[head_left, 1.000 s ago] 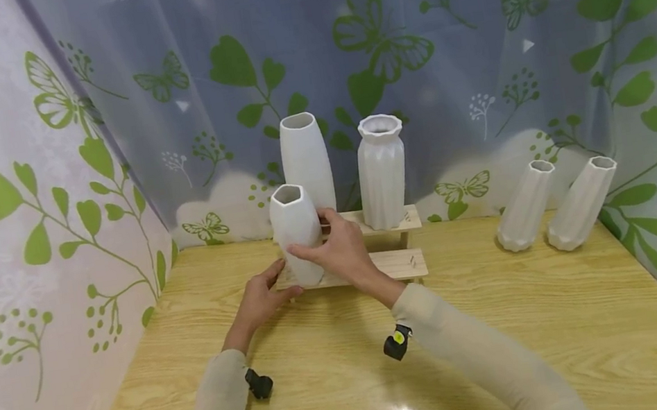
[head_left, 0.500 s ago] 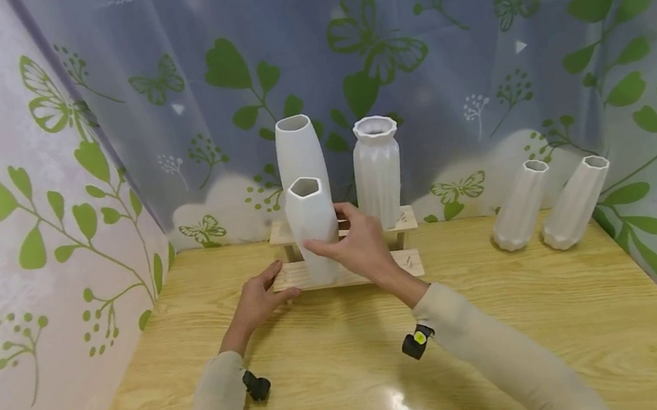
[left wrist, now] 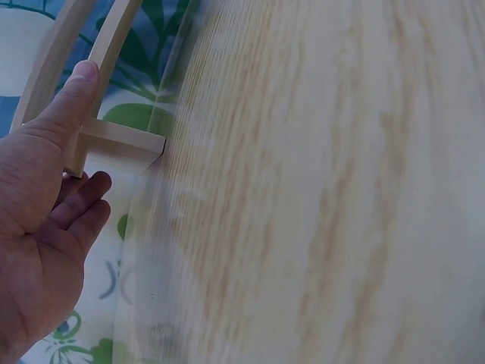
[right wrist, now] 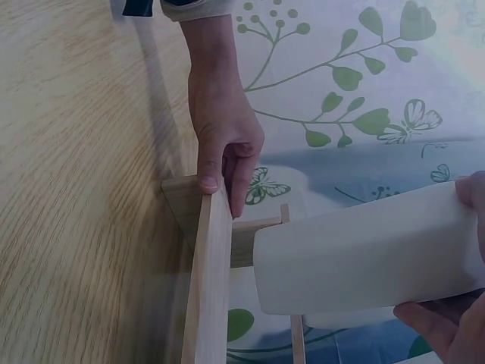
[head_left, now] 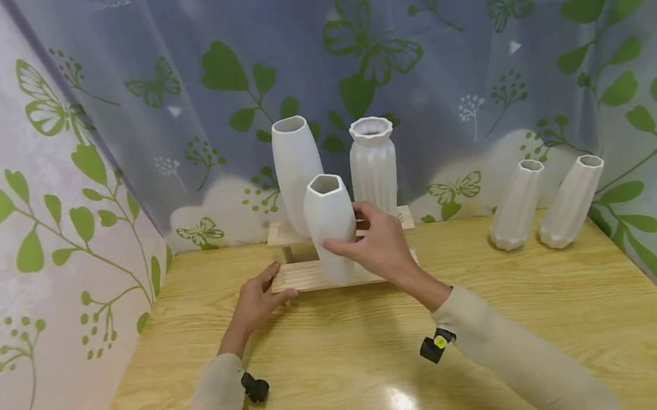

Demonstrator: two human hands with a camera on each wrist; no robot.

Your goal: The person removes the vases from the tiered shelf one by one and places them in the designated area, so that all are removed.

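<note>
My right hand [head_left: 381, 243] grips a white faceted vase [head_left: 326, 212] by its side, thumb in front and fingers behind. The vase is upright over the lower board [head_left: 297, 277] of a two-tier wooden stand. A narrow gap shows between its base and the board [right wrist: 212, 296] in the right wrist view. At the stand's left end my left hand [head_left: 257, 302] pinches the lower board, thumb on its front edge; the left wrist view shows this thumb [left wrist: 72, 98] against the wood. A tall smooth vase [head_left: 296, 167] and a ruffled-neck vase [head_left: 373, 163] occupy the upper tier.
Two slim ribbed vases, a left one [head_left: 514, 207] and a right one [head_left: 570, 202], lean on the right side of the wood-grain table [head_left: 329, 387]. Behind the stand hangs a blue and white curtain [head_left: 448, 111] with leaves and butterflies; patterned cloth also borders both sides.
My right hand has carried the vase rightward, from the lower board's left part towards its middle. The left hand keeps its hold on the stand. The head view has shifted slightly.
</note>
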